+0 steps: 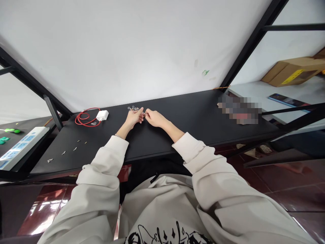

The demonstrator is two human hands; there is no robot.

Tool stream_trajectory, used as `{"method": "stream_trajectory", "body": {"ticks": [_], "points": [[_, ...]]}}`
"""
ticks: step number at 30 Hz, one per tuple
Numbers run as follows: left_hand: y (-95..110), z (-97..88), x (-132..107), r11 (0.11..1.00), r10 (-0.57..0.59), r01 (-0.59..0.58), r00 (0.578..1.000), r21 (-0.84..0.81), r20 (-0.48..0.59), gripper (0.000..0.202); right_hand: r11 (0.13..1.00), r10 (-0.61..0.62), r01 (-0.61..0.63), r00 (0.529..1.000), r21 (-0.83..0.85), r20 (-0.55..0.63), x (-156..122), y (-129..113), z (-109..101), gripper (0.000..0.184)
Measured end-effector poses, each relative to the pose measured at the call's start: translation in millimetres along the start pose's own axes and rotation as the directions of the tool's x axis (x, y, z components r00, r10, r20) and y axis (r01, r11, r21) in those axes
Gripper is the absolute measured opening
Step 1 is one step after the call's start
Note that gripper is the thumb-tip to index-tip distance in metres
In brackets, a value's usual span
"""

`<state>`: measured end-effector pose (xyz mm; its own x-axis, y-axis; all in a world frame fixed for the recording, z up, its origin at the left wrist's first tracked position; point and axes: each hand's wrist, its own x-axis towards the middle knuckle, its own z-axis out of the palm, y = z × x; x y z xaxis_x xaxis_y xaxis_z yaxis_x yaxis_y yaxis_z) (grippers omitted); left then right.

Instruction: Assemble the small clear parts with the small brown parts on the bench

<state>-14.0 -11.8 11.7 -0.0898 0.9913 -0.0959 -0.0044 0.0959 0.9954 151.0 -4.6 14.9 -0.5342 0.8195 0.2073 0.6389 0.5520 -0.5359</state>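
Note:
Both my hands rest on a black table near its far edge, fingertips meeting. My left hand and my right hand pinch a small shiny metal piece between them. A little cluster of similar small metal parts lies just beyond my left fingers. Both hands are closed in a pinch; the piece itself is too small to name.
A red cable with a white charger lies left of my hands. Several tiny metal bits are scattered front left. A power strip sits far left. A phone and cardboard box lie on the white table at right.

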Motion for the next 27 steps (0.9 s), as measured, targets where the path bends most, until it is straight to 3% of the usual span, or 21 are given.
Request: {"method": "stream_trajectory", "body": {"ticks": [5, 12, 20, 27], "points": [[0.3, -0.3, 0.4, 0.999, 0.015, -0.015, 1.0, -0.028, 0.01, 0.04, 0.999, 0.008, -0.007, 1.0, 0.046, -0.022, 1.0, 1.4, 1.0, 0.016], [1.1, -5.1, 3.6, 0.994, 0.075, -0.079, 0.996, -0.069, -0.056, 0.037, 0.981, -0.013, 0.027, 0.997, 0.191, -0.075, 3.7, 11.0, 1.1, 0.021], [0.6, -3.1, 2.5, 0.997, 0.078, -0.077, 0.993, 0.005, -0.087, 0.028, 0.993, 0.05, -0.039, 0.994, 0.111, -0.094, 2.8, 13.6, -3.7, 0.017], [-1.4, -3.7, 3.9, 0.995, 0.098, -0.095, 0.99, 0.034, -0.101, 0.023, 0.977, 0.084, -0.052, 0.985, 0.205, -0.151, 7.1, 20.0, -4.7, 0.021]]}}
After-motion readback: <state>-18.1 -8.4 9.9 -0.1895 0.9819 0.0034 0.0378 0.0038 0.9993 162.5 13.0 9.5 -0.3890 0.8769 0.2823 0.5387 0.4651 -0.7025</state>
